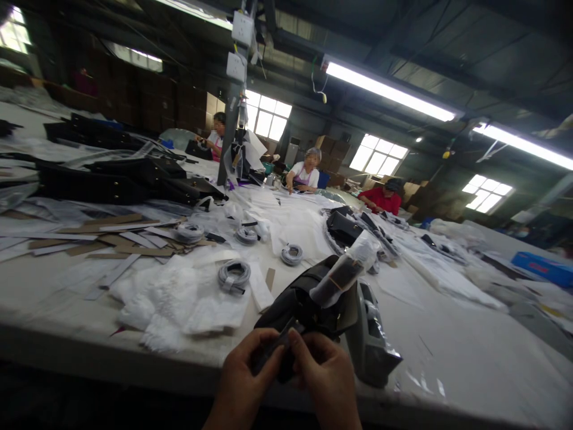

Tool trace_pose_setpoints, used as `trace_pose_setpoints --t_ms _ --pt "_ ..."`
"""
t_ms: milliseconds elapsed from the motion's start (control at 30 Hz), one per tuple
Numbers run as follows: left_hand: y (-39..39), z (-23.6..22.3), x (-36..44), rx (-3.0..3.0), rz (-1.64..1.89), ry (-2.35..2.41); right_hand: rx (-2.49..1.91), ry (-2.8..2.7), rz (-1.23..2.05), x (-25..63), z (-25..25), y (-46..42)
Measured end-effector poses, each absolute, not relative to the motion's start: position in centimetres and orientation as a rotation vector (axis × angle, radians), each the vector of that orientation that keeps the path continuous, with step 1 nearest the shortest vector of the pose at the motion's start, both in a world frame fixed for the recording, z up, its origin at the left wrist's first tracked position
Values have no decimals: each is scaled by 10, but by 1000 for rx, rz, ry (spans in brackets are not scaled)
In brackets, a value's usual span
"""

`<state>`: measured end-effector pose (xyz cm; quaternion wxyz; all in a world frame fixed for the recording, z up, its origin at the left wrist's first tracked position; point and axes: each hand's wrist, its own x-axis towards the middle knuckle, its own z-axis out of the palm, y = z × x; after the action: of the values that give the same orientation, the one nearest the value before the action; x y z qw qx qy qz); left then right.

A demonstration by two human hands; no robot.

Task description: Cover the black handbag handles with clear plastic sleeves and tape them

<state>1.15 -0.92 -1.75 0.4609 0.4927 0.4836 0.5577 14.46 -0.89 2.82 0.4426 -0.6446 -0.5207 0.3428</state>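
My left hand (248, 373) is closed around a dark strap (273, 352) at the table's front edge. My right hand (324, 373) pinches the same strap near its upper end, thumb beside the left fingers. Just beyond both hands lies a black bag (286, 295), partly covered by them. Across the bag rests a dark handle (340, 275) wrapped in thin white foam. A grey tape dispenser (373, 349) stands right of the bag, close to my right hand. What lies under my fingers is hidden.
White foam sheets (183, 298) and coiled grey straps (234, 276) lie to the left, with cardboard strips (120, 236) and black bags (107, 179) behind. A metal post (230, 125) rises mid-table. Several people work across the table, one in a red top (380, 200).
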Motion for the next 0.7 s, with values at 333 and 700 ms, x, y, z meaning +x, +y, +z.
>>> trace_pose_setpoints --t_ms 333,700 --pt "-7 -18 7 1176 1331 1147 -1598 -1356 748 145 28 -8" --pt "-13 -21 16 1028 1514 1054 -1261 -1200 1378 166 23 -12"
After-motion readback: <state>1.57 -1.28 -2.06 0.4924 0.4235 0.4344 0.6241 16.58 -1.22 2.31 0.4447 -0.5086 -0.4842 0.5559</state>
